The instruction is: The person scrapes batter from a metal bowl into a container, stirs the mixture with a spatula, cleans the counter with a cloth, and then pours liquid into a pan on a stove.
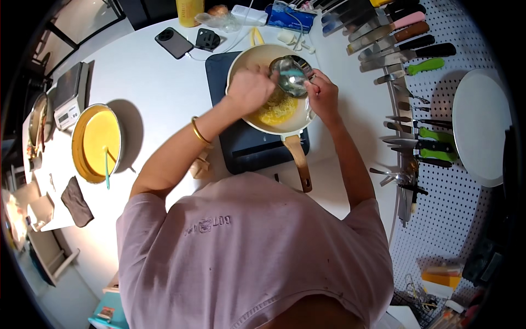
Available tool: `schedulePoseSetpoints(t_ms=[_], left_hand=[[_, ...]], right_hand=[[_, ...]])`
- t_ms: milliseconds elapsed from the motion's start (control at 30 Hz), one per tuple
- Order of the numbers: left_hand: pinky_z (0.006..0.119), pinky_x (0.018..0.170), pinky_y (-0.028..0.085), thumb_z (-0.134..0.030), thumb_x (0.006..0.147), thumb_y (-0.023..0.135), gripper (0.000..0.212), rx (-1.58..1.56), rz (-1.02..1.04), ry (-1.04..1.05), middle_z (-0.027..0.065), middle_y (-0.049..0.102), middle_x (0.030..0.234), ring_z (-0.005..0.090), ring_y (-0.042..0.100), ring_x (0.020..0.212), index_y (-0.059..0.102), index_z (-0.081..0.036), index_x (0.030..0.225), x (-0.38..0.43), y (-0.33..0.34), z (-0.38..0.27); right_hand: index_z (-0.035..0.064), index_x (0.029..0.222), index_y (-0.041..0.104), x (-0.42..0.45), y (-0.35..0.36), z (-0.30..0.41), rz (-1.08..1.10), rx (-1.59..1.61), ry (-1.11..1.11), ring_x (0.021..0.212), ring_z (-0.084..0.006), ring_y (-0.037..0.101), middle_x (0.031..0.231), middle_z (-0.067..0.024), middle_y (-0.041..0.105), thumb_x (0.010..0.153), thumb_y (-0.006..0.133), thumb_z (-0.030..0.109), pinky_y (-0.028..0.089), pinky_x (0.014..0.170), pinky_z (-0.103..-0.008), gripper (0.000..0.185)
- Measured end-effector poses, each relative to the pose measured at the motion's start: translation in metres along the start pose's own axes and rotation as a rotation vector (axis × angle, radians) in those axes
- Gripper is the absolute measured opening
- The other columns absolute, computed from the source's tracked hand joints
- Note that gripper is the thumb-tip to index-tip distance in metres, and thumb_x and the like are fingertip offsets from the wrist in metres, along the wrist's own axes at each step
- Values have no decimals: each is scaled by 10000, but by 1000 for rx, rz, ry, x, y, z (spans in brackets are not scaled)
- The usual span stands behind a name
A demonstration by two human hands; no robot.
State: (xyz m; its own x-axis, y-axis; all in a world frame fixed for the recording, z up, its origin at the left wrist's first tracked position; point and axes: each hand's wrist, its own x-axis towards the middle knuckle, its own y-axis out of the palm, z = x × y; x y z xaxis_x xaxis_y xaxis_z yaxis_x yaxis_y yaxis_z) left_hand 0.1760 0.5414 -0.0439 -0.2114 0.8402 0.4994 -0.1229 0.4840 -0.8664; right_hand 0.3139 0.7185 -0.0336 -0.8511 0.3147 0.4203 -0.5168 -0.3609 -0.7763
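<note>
A cream-coloured frying pan point(250, 55) stands on a dark, flat cooktop point(242, 154), its wood-look handle point(298, 162) pointing towards me. Yellow liquid with pale bits point(277, 112) covers part of the pan's floor. Over the pan, my right hand point(323, 95) grips a small shiny bowl point(294, 78) by its right side, and the bowl is tilted. My left hand point(251, 88) is above the pan's left half, close to the bowl's left rim. Its fingers are blurred, so whether they hold or touch anything is unclear.
At left are a large bowl of yellow batter-like mixture point(93, 144) with a green-handled utensil point(107, 168), a digital scale point(70, 94) and a dark cloth point(77, 201). A phone point(174, 42) lies behind the cooktop. Knives and spatulas point(411, 53) line the pegboard point(435, 197) at right.
</note>
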Motion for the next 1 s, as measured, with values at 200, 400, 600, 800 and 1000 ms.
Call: schedulePoseSetpoints(t_ms=[200,400,600,800,1000], left_hand=[[315,489,456,-140,732,564,232,-55,23,-178,64,586,721,210,582,643,686,-144,928,-5,-6,-15],[352,480,469,-135,730,559,151,-184,28,-105,107,612,623,254,621,594,646,-81,618,-2,3,-15],[345,502,484,-129,694,557,128,-141,121,-132,106,628,645,240,634,622,652,-92,617,8,-12,-16],[332,512,481,-142,710,553,116,-134,386,-128,76,621,641,225,614,632,648,-111,652,1,0,-29],[335,508,476,-144,729,544,134,-121,147,-168,78,621,641,223,613,625,650,-113,653,3,15,-26]], right_hand=[[-12,727,503,-2,1,0,-51,-39,42,682,-361,578,1106,-222,562,768,615,64,475,599,-372,142],[0,767,522,-4,2,-2,-31,-123,-48,763,-358,594,1170,-215,529,780,611,82,495,657,-380,122],[7,822,551,-13,11,-7,40,-231,-16,853,-350,593,1208,-200,504,799,596,104,503,713,-389,110],[11,798,552,-12,14,-13,-52,-262,-131,716,-337,605,1206,-181,523,795,598,81,498,615,-371,84],[1,777,540,-12,14,-9,-34,-282,-134,699,-337,607,1204,-195,518,790,601,70,498,596,-365,93]])
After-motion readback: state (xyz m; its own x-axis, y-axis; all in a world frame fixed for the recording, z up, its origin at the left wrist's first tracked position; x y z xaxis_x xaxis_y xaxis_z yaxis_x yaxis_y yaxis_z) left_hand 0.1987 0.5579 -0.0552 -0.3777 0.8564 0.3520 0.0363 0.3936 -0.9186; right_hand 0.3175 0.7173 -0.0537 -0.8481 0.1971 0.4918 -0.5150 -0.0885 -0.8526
